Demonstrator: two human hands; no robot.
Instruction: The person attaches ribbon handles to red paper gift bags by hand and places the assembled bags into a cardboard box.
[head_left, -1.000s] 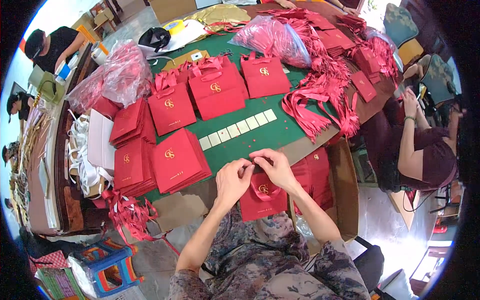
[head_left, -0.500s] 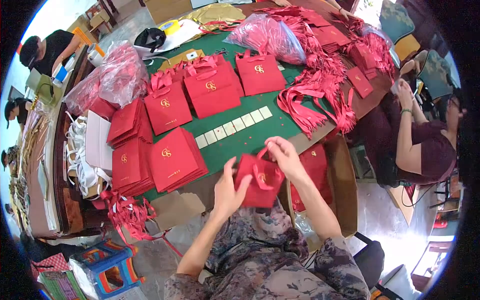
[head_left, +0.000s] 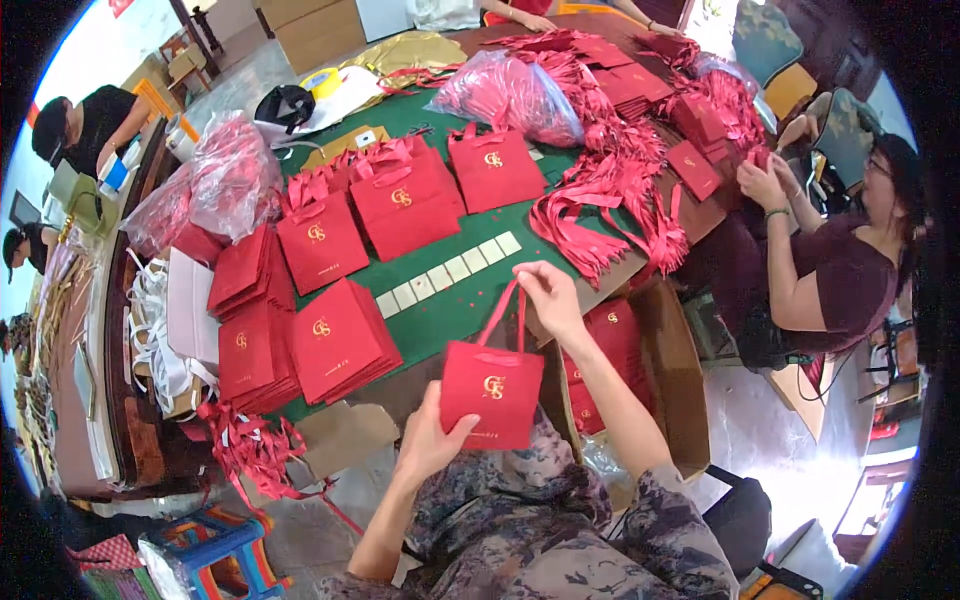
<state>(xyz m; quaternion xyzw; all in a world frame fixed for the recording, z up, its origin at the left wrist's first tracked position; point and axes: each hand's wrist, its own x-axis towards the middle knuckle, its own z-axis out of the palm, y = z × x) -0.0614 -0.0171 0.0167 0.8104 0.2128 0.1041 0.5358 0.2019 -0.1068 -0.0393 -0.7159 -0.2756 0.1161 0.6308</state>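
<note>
A small red paper gift bag point(head_left: 492, 392) with a gold emblem hangs upright in front of my body. My left hand point(head_left: 432, 432) grips its lower left side, thumb across the front and fingers behind. Up at the top of the ribbon handle point(head_left: 502, 318), my right hand point(head_left: 548, 295) pinches the loop and pulls it taut above the bag. Just beyond, a row of pale square cards point(head_left: 452, 272) lies on the green cloth point(head_left: 450, 325). Flat stacks of red bags point(head_left: 345, 345) are to the left of my hands.
Finished-looking red bags point(head_left: 408, 205) stand on the table. Loose red ribbons point(head_left: 610, 215) and a plastic bag of ribbons point(head_left: 510, 88) lie farther back. An open cardboard box point(head_left: 672, 360) holding red bags is by my right arm. A co-worker point(head_left: 835, 250) sits at the right.
The bag has turned upright with its front showing. My left hand has moved from beside it to gripping its lower side, and the handle is now stretched upward by my right hand.
</note>
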